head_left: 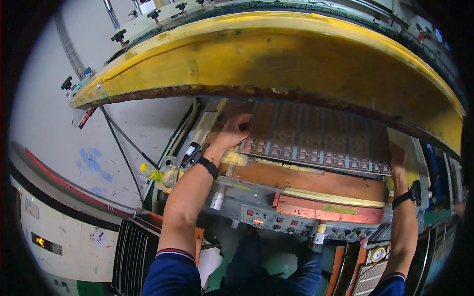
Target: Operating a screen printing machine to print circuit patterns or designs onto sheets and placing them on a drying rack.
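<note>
A flat brown panel (pixel 311 133), which looks like a circuit board sheet, lies across the bed of a printing machine. Pale strips divide it, and small light squares run along its near edge. My left hand (pixel 235 131) grips the panel's left edge, fingers curled and thumb close to the side. At the opposite edge, my right hand (pixel 397 157) holds the panel's right side; its fingers are dim in shadow and partly hidden. The panel's far part disappears beneath a large yellow frame (pixel 276 54) raised above the bed.
A control panel (pixel 276 222) with knobs and red displays fronts the machine. An orange-red bar (pixel 328 209) lies just above it. A black slotted rack (pixel 133 259) stands low at the left, near a yellow-capped bottle (pixel 150 171). Below right is a round gauge (pixel 378 254).
</note>
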`<state>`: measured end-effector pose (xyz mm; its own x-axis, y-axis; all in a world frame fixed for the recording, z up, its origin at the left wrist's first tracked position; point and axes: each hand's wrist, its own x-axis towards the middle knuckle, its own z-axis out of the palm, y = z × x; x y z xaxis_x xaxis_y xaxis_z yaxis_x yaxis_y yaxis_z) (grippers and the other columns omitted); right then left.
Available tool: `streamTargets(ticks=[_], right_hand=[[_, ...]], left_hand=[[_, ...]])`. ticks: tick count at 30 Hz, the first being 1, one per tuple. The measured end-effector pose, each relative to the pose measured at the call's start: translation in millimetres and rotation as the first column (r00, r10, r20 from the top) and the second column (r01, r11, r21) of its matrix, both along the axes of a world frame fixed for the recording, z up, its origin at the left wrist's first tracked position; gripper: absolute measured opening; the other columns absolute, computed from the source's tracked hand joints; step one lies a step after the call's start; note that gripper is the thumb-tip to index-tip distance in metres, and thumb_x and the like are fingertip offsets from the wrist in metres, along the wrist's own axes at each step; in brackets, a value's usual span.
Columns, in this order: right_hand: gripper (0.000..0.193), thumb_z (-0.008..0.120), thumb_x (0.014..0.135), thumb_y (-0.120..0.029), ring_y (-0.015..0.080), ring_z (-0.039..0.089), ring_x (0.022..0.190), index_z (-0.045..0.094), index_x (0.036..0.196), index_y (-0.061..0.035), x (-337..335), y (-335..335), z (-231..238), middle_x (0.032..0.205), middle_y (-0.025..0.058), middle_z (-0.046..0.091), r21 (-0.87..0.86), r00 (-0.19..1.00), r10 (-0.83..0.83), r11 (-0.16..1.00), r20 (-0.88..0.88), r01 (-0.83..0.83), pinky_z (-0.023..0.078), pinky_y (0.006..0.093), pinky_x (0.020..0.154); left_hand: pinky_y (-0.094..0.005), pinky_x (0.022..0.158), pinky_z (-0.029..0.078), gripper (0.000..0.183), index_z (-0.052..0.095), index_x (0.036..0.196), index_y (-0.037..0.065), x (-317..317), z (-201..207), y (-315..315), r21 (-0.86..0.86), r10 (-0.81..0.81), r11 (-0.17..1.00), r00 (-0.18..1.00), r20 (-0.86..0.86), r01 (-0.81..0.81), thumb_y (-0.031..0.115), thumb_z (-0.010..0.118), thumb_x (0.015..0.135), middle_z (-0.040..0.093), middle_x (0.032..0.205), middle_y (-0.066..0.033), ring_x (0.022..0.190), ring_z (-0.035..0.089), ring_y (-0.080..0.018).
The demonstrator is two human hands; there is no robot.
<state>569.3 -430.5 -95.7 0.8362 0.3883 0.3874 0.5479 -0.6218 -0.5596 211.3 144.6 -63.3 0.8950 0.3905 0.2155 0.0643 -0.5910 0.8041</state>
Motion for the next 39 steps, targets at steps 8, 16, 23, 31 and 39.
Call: streamTargets(ticks=[8, 16, 23, 31, 39], right_hand=[[0.034, 0.051, 0.096, -0.024, 0.0112, 0.058, 0.093, 0.066, 0.114, 0.0003, -1, 5, 5, 0.104, 0.0059, 0.068, 0.14, 0.99, -0.015, 0.99, -0.141, 0.035, 0.047, 0.0312, 0.081], [0.036, 0.051, 0.096, -0.025, 0.0134, 0.059, 0.095, 0.066, 0.115, 0.0015, -20, 10, 15, 0.107, 0.0052, 0.067, 0.341, 0.971, 0.096, 0.94, -0.217, -0.017, 0.046, 0.0301, 0.083], [0.038, 0.049, 0.098, -0.026, 0.0134, 0.058, 0.096, 0.064, 0.118, 0.0026, 11, -8, -4, 0.111, 0.0059, 0.065, -0.063, 0.984, -0.112, 0.993, -0.139, 0.104, 0.045, 0.0285, 0.085], [0.04, 0.052, 0.098, -0.029, 0.0129, 0.057, 0.099, 0.062, 0.121, 0.0025, -22, 4, 10, 0.111, 0.0058, 0.064, 0.276, 0.961, 0.005, 0.958, -0.275, 0.074, 0.045, 0.0285, 0.088], [0.039, 0.05, 0.098, -0.029, 0.0141, 0.056, 0.1, 0.062, 0.121, -0.0007, -11, -1, -6, 0.113, 0.0067, 0.064, 0.133, 0.998, -0.06, 0.989, -0.015, 0.061, 0.044, 0.0316, 0.09]], left_hand=[[-0.0365, 0.099, 0.045, 0.062, 0.05, 0.133, 0.003, -1, -7, 2, -0.012, 0.011, 1.0, 0.999, 0.03, -0.011, 0.005, 0.066, 0.073, 0.059, 0.126, -0.0201, 0.121, 0.055, -0.03], [-0.0365, 0.097, 0.046, 0.062, 0.05, 0.133, 0.005, -3, -1, -4, 0.0, -0.004, 1.0, 1.0, 0.031, 0.004, 0.005, 0.066, 0.074, 0.059, 0.124, -0.0208, 0.119, 0.056, -0.0302], [-0.0361, 0.1, 0.044, 0.067, 0.047, 0.137, 0.01, -5, 5, -7, -0.007, 0.016, 1.0, 0.999, -0.045, -0.016, 0.005, 0.067, 0.073, 0.058, 0.127, -0.0162, 0.123, 0.052, -0.0272], [-0.0358, 0.099, 0.044, 0.067, 0.046, 0.137, 0.01, -4, 3, -9, 0.008, 0.036, 0.999, 0.996, -0.078, -0.035, 0.007, 0.068, 0.074, 0.058, 0.128, -0.0166, 0.123, 0.053, -0.0272], [-0.0371, 0.099, 0.044, 0.054, 0.05, 0.132, 0.005, -52, 0, -33, 0.147, 0.083, 0.985, 0.994, 0.071, -0.093, 0.006, 0.061, 0.08, 0.062, 0.121, -0.0167, 0.116, 0.058, -0.0299]])
